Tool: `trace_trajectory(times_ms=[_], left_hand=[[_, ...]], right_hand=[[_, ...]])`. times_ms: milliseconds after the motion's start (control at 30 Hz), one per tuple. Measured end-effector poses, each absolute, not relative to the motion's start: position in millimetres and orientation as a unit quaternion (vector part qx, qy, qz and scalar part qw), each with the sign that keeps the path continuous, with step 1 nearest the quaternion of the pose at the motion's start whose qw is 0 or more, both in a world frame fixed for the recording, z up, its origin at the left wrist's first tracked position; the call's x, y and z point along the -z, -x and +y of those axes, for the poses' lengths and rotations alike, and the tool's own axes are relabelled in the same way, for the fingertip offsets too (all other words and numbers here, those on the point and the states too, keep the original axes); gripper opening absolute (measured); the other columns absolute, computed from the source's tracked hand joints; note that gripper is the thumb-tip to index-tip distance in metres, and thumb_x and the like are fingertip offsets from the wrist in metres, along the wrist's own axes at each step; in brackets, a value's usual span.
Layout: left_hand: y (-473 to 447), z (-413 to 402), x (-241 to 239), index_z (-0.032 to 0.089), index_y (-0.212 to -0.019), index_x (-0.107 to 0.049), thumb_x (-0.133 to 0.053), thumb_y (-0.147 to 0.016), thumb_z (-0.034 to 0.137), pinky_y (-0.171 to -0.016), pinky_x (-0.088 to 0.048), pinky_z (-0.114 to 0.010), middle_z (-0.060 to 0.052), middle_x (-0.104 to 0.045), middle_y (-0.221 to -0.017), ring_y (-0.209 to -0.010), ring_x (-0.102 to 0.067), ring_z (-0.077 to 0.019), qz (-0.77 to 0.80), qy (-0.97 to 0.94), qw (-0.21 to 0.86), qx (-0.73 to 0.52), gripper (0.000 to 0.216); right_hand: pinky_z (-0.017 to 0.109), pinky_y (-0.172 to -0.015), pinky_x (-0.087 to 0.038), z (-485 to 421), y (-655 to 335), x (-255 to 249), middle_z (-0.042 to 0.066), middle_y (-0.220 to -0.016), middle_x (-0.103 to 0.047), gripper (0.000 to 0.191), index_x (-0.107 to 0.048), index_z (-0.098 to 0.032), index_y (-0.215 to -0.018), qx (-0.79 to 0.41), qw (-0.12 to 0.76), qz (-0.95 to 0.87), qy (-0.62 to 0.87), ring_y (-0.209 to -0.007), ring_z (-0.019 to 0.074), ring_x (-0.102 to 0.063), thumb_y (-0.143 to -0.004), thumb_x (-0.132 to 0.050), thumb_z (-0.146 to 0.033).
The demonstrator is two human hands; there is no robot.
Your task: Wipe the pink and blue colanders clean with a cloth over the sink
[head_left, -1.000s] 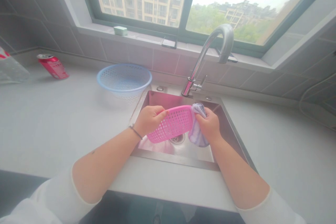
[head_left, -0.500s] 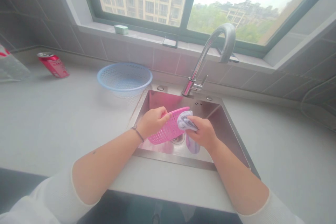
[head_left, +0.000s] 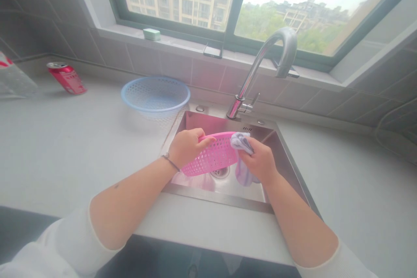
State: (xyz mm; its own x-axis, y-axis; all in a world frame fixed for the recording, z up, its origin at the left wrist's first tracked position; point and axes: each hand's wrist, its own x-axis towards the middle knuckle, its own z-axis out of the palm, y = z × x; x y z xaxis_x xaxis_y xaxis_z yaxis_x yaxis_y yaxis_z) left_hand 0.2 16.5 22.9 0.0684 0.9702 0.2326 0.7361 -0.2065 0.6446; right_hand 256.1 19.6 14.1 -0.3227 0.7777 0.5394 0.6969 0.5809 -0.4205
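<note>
Over sink (head_left: pixel 218 198): left hand (head_left: pixel 187 149) grips pink basket (head_left: pixel 213 158) by the rim, presumably steadying it; right hand (head_left: pixel 259 160) clutches bunched cloth (head_left: pixel 240 142) at its other end.

A pink plastic basket (head_left: pixel 213 159), its wall pierced by rows of small holes, is held aloft within the opening of a square stainless-steel sink (head_left: pixel 221 198) — tipped up, with the rim along its upper edge and its right end slightly raised. A soft white-and-lavender striped cloth (head_left: pixel 240 142) meets that right end — bunched and creased at the top, its loose part hanging below.
</note>
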Motion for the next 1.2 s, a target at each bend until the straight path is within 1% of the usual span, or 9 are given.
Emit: trace_trajectory(times_ms=[133,267,333,500,600,700,933,1100,1200], left_hand=[[1,18,-24,0.021,-0.067,-0.057,-0.053,-0.09,0.063,-0.058,-0.027,-0.03,0.0,-0.056,-0.058,-0.057,-0.051,-0.0168,0.614,-0.696,0.175,-0.329,0.048],[0,17,-26,0.021,-0.066,-0.057,-0.053,-0.089,0.063,-0.059,-0.028,-0.03,0.0,-0.057,-0.058,-0.058,-0.05,-0.017,0.616,-0.698,0.163,-0.327,0.048],[0,16,-27,0.021,-0.067,-0.059,-0.053,-0.089,0.064,-0.059,-0.029,-0.03,-0.001,-0.058,-0.059,-0.059,-0.051,-0.0172,0.612,-0.703,0.157,-0.326,0.048],[1,15,-30,0.021,-0.066,-0.059,-0.052,-0.09,0.062,-0.058,-0.031,-0.03,0.0,-0.057,-0.058,-0.058,-0.052,-0.0163,0.611,-0.691,0.156,-0.354,0.048],[0,15,-28,0.021,-0.067,-0.061,-0.054,-0.09,0.06,-0.059,-0.032,-0.03,-0.001,-0.059,-0.058,-0.058,-0.053,-0.0162,0.611,-0.696,0.134,-0.352,0.047],[-3,14,-26,0.02,-0.072,-0.067,-0.057,-0.09,0.06,-0.061,-0.033,-0.03,-0.002,-0.063,-0.061,-0.06,-0.054,-0.0169,0.607,-0.716,0.106,-0.329,0.045],[-4,13,-30,0.02,-0.068,-0.063,-0.055,-0.092,0.06,-0.058,-0.032,-0.029,-0.001,-0.062,-0.058,-0.057,-0.054,-0.0159,0.606,-0.708,0.109,-0.346,0.047],[-4,11,-29,0.02,-0.068,-0.065,-0.058,-0.09,0.06,-0.057,-0.033,-0.029,-0.001,-0.062,-0.057,-0.056,-0.052,-0.0149,0.59,-0.713,0.105,-0.363,0.046],[-2,9,-30,0.02,-0.068,-0.065,-0.059,-0.09,0.059,-0.058,-0.034,-0.029,-0.001,-0.061,-0.057,-0.056,-0.051,-0.0142,0.578,-0.713,0.111,-0.381,0.046]], right_hand=[[0.031,-0.074,-0.055,19,-252,-17,0.004,-0.092,-0.08,0.027,-0.077,-0.022,-0.107,-0.069,0.392,-0.764,0.508,-0.08,0.0217,-0.074,-0.085,-0.061,-0.027],[0.03,-0.067,-0.053,14,-250,-17,0.004,-0.085,-0.079,0.026,-0.078,-0.021,-0.102,-0.05,0.368,-0.822,0.432,-0.069,0.0201,-0.072,-0.081,-0.062,-0.026],[0.03,-0.067,-0.054,17,-252,-18,0.004,-0.085,-0.079,0.025,-0.078,-0.022,-0.102,-0.051,0.366,-0.828,0.422,-0.07,0.02,-0.072,-0.083,-0.062,-0.026],[0.03,-0.073,-0.055,27,-258,-20,0.004,-0.092,-0.08,0.024,-0.078,-0.023,-0.105,-0.04,0.413,-0.755,0.507,-0.08,0.0213,-0.074,-0.088,-0.062,-0.027],[0.029,-0.071,-0.055,18,-248,-19,0.004,-0.09,-0.08,0.024,-0.077,-0.023,-0.104,-0.026,0.41,-0.787,0.46,-0.076,0.0203,-0.073,-0.087,-0.061,-0.025],[0.028,-0.065,-0.052,9,-239,-19,0.003,-0.086,-0.079,0.023,-0.077,-0.023,-0.1,-0.031,0.373,-0.838,0.396,-0.07,0.0191,-0.072,-0.085,-0.06,-0.025],[0.034,-0.079,-0.055,24,-250,-22,0.004,-0.095,-0.079,0.026,-0.077,-0.025,-0.108,-0.057,0.393,-0.745,0.536,-0.084,0.0229,-0.073,-0.088,-0.06,-0.031],[0.032,-0.071,-0.054,12,-244,-23,0.003,-0.083,-0.077,0.025,-0.078,-0.025,-0.101,-0.054,0.357,-0.797,0.484,-0.072,0.0202,-0.069,-0.085,-0.06,-0.033],[0.032,-0.072,-0.055,15,-250,-27,0.004,-0.084,-0.077,0.026,-0.079,-0.025,-0.101,-0.041,0.379,-0.778,0.499,-0.072,0.0203,-0.069,-0.087,-0.059,-0.033]])
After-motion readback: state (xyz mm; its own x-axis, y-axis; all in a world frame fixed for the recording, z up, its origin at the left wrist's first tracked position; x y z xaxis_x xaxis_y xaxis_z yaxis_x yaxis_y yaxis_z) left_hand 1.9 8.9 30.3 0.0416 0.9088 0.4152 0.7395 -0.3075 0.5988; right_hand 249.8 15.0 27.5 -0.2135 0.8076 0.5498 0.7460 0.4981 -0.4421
